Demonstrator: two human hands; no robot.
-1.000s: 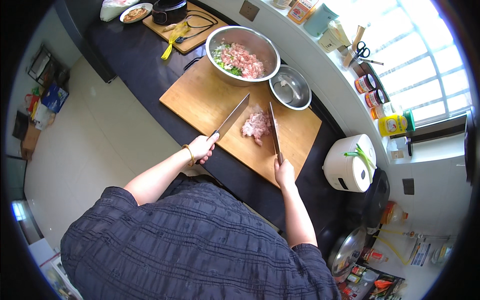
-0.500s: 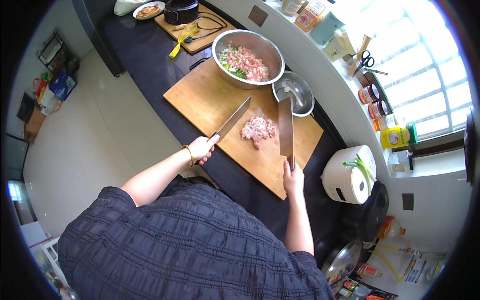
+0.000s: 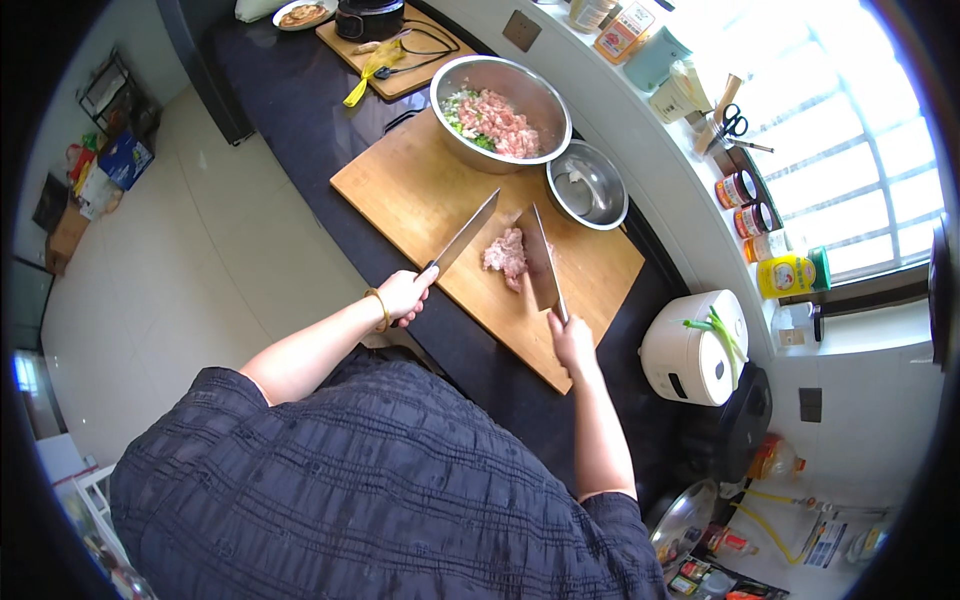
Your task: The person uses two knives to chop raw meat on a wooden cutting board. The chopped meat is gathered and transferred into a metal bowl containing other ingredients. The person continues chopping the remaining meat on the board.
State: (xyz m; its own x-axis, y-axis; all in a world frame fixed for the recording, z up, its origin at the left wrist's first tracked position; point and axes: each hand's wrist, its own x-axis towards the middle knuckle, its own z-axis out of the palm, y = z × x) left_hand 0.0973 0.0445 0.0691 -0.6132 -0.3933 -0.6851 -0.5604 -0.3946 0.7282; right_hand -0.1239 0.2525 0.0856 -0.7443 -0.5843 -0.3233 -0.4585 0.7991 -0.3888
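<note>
My left hand (image 3: 405, 295) is closed round the handle of a knife (image 3: 466, 230), whose blade slants up over the left side of the wooden cutting board (image 3: 400, 180). In my right hand (image 3: 573, 345) is a cleaver (image 3: 539, 262), its wide blade standing at the right part of a small pile of minced meat (image 3: 506, 256). That blade hides some of the meat. Beyond the pile, a large steel bowl (image 3: 555, 110) holds pink chopped meat (image 3: 500, 122) and chopped green and white vegetables (image 3: 462, 118). A smaller steel bowl (image 3: 598, 190) beside it has a pale bit inside.
A white rice cooker (image 3: 690, 350) with green onion (image 3: 715, 330) on its lid stands right of the board. Jars (image 3: 737, 188) and scissors (image 3: 735, 120) line the window sill. At the far left are a second board (image 3: 430, 62), a black appliance (image 3: 368, 20) and a plate of flatbread (image 3: 303, 15).
The cleaver in my right hand has moved left from beside the meat onto its right part, its blade tilting. My left hand and its knife have hardly moved.
</note>
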